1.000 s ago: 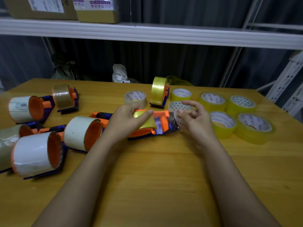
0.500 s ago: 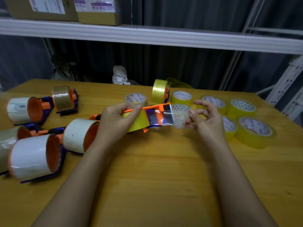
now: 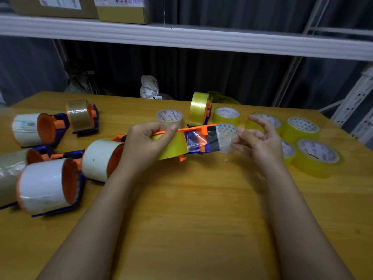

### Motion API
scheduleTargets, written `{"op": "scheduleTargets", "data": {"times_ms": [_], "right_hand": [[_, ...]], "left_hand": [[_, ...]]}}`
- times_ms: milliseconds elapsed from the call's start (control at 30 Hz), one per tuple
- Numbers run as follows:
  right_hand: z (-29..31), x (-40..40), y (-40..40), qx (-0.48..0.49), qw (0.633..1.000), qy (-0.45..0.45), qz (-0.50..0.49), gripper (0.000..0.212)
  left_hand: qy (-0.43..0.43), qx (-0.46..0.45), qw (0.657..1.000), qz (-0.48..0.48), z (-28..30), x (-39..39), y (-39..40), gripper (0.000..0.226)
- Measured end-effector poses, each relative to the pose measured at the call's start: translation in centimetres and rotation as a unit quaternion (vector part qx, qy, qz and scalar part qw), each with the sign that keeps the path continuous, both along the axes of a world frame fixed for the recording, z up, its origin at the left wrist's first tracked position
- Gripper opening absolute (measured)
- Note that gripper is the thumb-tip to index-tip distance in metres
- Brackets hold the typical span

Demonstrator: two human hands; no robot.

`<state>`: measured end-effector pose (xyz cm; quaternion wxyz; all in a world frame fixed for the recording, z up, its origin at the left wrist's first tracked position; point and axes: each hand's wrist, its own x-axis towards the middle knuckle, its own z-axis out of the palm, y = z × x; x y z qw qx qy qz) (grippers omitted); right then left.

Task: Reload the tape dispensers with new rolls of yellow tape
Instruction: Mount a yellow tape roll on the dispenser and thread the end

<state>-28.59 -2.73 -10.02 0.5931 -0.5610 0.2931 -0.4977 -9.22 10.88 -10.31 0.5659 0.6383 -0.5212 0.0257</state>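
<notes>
Left hand [image 3: 144, 142] grips the orange-and-blue tape dispenser [image 3: 198, 141] with its yellow tape roll [image 3: 171, 147] above the desk [image 3: 191, 199]; right hand [image 3: 260, 142] pinches the clear tape end [image 3: 227, 143].

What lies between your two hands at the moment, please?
In the head view, the orange and purple tape dispenser spans the gap: the left hand grips its yellow roll, and clear tape reaches toward the right hand.
</notes>
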Motion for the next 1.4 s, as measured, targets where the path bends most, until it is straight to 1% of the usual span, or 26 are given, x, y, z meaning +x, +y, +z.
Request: {"op": "scheduleTargets", "data": {"times_ms": [233,533,1000,1200,1400], "right_hand": [[0.0,0.1,0.1,-0.014,1.000,-0.004,0.002,0.054],[-0.4,0.7,0.4,-0.101,0.994,0.022,-0.029,0.065],[-0.7,1.5,0.8,-0.144,0.988,0.011,-0.063,0.068],[-0.7,1.6,0.8,-0.153,0.986,-0.007,-0.063,0.067],[-0.7,1.2,0.4,-0.143,0.987,-0.018,-0.068,0.069]], "left_hand": [[-0.013,0.012,1.000,-0.018,0.1,0.1,0.3,0.035],[-0.021,0.025,0.998,-0.054,0.3,-0.2,0.4,0.041],[0.015,0.044,0.994,-0.099,0.4,-0.3,0.6,0.034],[0.032,0.044,0.995,-0.088,0.6,-0.4,0.6,0.032],[0.077,0.015,0.996,-0.044,0.4,-0.4,0.3,0.042]]}}
